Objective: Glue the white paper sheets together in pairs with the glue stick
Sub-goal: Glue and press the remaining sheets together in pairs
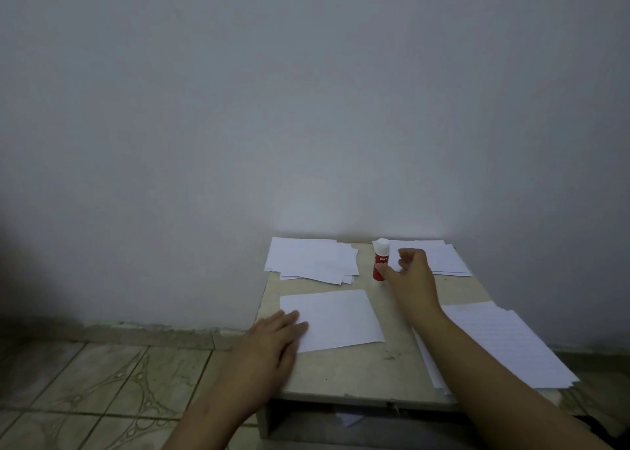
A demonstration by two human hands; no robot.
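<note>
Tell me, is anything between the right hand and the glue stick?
Nothing visible. The right hand is right beside the upright glue stick, its thumb at the red base, with only bare table around. Whether it touches yet is unclear. The left hand rests flat on the single sheet, well clear.

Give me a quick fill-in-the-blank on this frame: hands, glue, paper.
1. The red glue stick with a white cap stands ____ on the small beige table.
2. The left hand rests flat on the single white paper sheet, at its ____ edge.
3. The right hand is beside the glue stick, thumb at its ____ body.

Missing words: upright; left; red
</note>
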